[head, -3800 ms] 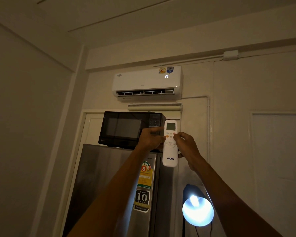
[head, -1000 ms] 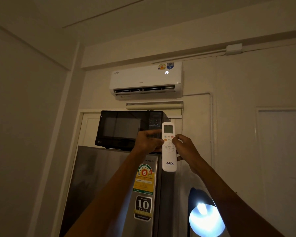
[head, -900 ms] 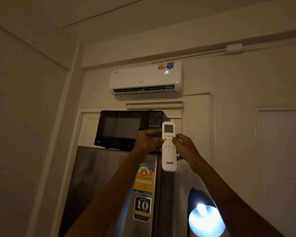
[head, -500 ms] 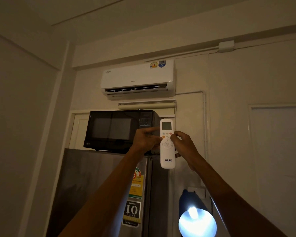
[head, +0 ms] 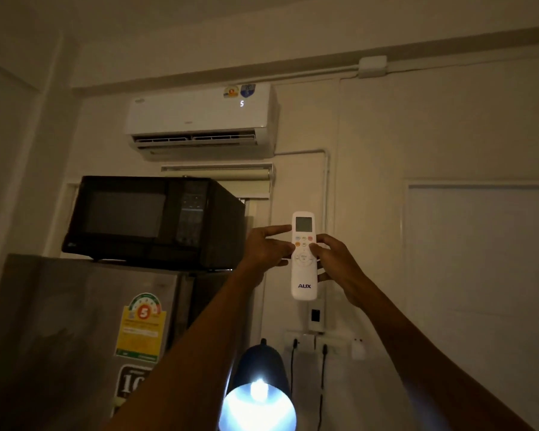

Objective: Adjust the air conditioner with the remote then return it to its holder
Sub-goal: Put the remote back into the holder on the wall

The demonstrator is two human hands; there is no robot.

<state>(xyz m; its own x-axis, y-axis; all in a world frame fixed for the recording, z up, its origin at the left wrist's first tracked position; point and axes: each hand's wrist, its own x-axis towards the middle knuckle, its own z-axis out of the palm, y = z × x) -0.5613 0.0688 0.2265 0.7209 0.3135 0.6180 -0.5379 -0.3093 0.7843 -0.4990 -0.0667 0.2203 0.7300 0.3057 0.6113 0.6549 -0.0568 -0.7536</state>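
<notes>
A white remote (head: 304,275) marked AUX stands upright at arm's length, its small screen at the top. My left hand (head: 266,248) grips its left edge, with the index finger stretched along the side of the screen. My right hand (head: 336,262) holds the right edge, thumb resting on the buttons. The white air conditioner (head: 199,119) hangs high on the wall above, its flap open and a lit "5" on its front. A small white wall fitting with a dark slot (head: 315,315) sits just below the remote; whether it is the holder I cannot tell.
A black microwave (head: 150,219) stands on a steel fridge (head: 84,321) to the left. A lit blue lamp (head: 259,396) shines at the bottom centre. Wall sockets with black cords (head: 308,343) sit below the remote. A pale door panel (head: 479,290) is on the right.
The view has shifted right and down, so sockets and the wall fitting show. The unit's display read 25 one second ago, was dark at 0.5 s, and now shows 5. Both hands keep the remote.
</notes>
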